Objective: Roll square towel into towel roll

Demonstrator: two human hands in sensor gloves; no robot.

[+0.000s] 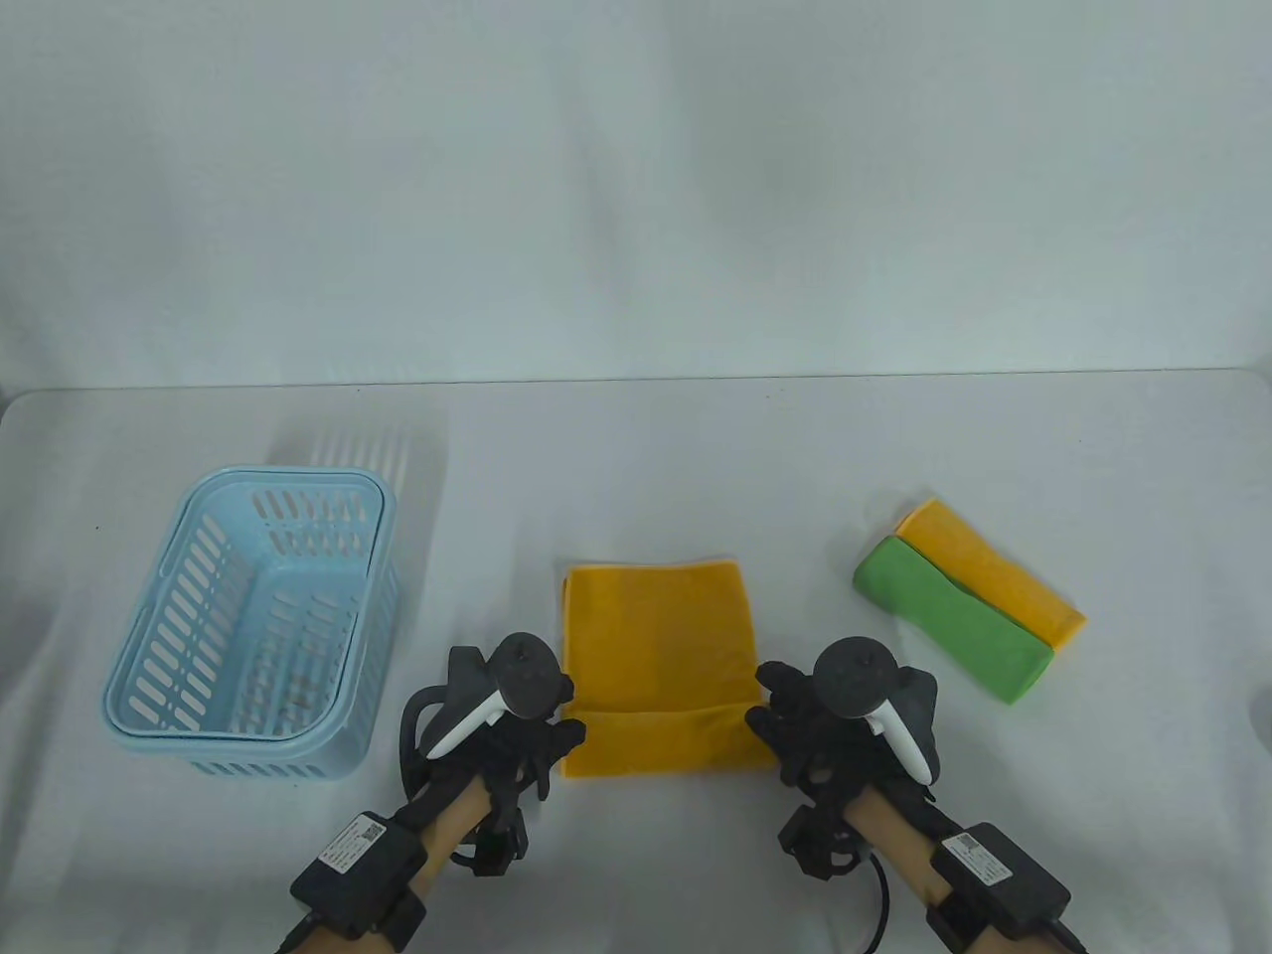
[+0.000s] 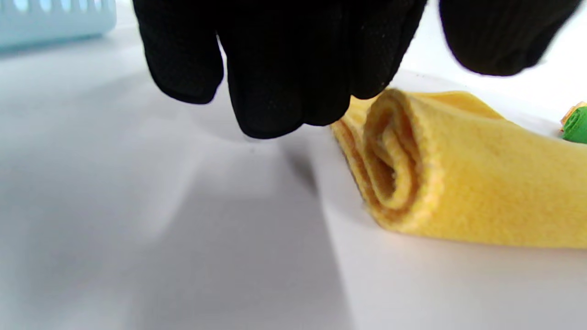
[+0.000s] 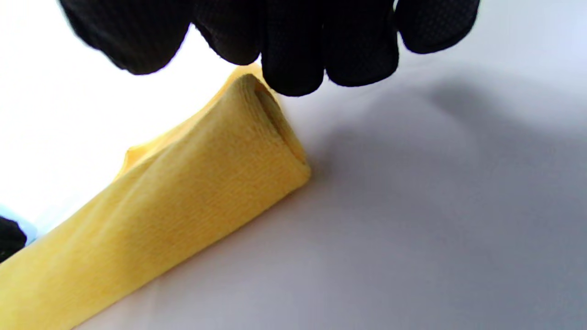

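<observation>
Presently, the yellow towel (image 1: 656,661) lies mid-table, its near edge rolled partway. My left hand (image 1: 517,730) and right hand (image 1: 810,735) sit at the roll's two ends, fingers curled, tips beside the cloth; whether they pinch it I cannot tell. A blue basket (image 1: 248,636) stands left; green (image 1: 949,616) and yellow rolls (image 1: 994,571) lie right.

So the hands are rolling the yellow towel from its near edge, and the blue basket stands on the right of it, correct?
Not quite. The blue basket stands left of the yellow towel, as the table view shows. The hands are at the rolled near edge.
</observation>
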